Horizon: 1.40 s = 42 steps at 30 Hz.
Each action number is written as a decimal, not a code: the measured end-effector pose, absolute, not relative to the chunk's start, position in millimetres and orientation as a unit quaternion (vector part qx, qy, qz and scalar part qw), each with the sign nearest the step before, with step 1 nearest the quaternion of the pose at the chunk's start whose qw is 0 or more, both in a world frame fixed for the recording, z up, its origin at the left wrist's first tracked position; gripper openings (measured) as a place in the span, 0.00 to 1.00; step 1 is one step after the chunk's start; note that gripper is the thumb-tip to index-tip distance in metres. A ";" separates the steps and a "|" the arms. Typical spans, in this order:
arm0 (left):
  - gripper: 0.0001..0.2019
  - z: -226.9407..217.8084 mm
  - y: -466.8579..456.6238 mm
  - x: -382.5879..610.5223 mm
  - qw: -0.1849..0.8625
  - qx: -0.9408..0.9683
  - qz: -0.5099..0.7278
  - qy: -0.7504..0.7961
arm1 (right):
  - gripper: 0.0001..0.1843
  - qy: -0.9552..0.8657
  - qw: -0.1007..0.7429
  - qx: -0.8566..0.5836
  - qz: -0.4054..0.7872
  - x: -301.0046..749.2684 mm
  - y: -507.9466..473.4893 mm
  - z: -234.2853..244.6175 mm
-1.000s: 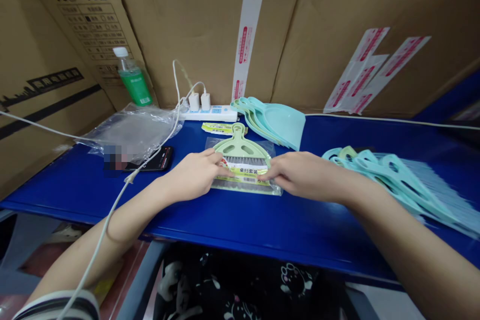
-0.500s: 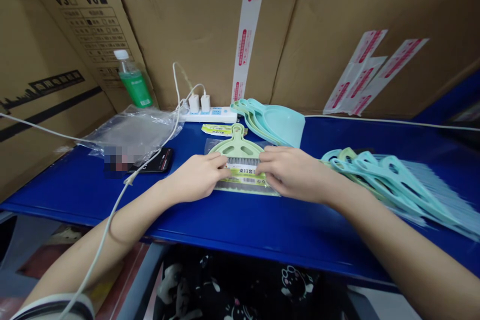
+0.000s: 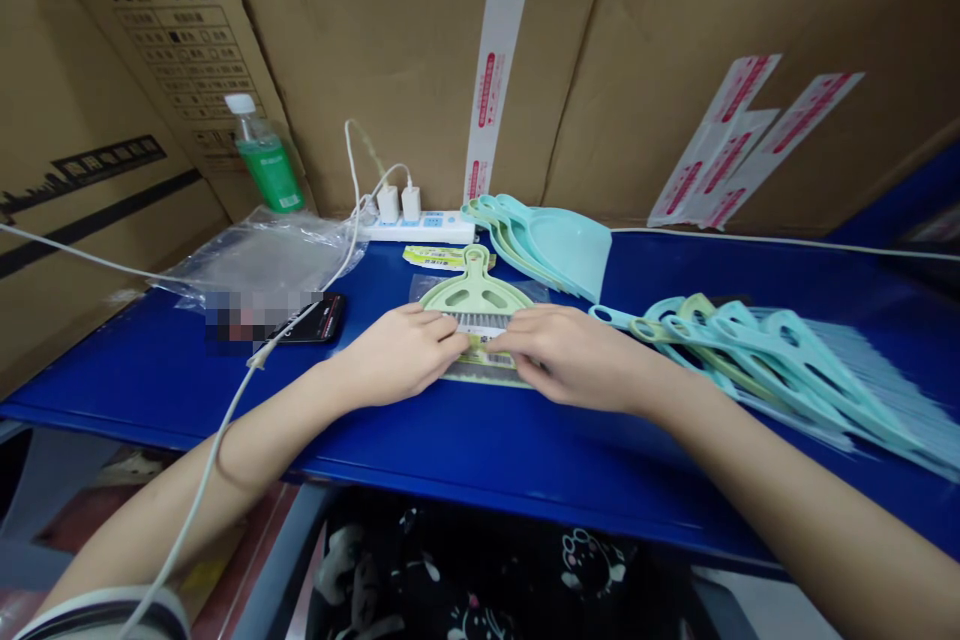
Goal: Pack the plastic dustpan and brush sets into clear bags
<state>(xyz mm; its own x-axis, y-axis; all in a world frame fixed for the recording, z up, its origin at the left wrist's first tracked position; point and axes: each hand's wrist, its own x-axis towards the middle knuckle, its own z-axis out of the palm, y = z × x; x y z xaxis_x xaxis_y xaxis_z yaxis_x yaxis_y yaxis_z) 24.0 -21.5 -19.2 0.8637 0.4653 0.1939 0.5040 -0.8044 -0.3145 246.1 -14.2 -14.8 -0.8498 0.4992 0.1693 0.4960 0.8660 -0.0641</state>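
On the blue table in front of me lies a light green hand brush (image 3: 474, 292) with grey bristles, over a dustpan whose lower edge shows beneath it. A yellow and white paper label (image 3: 480, 352) crosses the bristles, and clear plastic film shows around the set. My left hand (image 3: 409, 350) is closed, its curled fingers on the label's left end. From the other side, my right hand (image 3: 566, 350) is closed with its fingertips on the label's right part. Both hands hide much of the label and the brush's sides.
Behind the brush lie another yellow label (image 3: 439, 258), a white power strip (image 3: 420, 228) and several nested dustpans (image 3: 574, 245). More brushes (image 3: 810, 370) are piled at right. At left are plastic bags (image 3: 255, 255), a black box (image 3: 322, 318), a bottle (image 3: 270, 165) and a trailing white cable (image 3: 225, 430).
My right hand has slid left over the label and covers more of it. My left hand has shifted slightly right, so the hands are closer together. The brush stays in place.
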 end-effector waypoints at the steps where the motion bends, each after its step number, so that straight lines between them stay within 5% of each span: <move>1: 0.08 -19.3 -21.4 24.1 0.182 -0.948 -0.052 -0.254 | 0.16 -0.961 0.090 -0.259 0.017 245.7 -14.3 -15.2; 15: 0.18 -10.7 -23.3 27.7 0.133 -0.945 0.044 -0.295 | 0.20 -0.951 0.047 -0.306 0.020 240.6 -17.9 -11.4; 42: 0.17 -10.0 -23.0 22.2 0.105 -0.945 0.024 -0.310 | 0.24 -0.944 0.068 -0.318 0.051 242.2 -14.6 -16.2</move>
<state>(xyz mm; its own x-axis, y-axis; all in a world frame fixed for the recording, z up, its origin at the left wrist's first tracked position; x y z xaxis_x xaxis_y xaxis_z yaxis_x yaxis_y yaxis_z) 22.2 -23.0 -10.0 0.8064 0.5910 0.0197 0.5810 -0.7857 -0.2124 242.2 -14.6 -16.2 -0.7885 0.6074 0.0970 0.5936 0.7927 -0.1390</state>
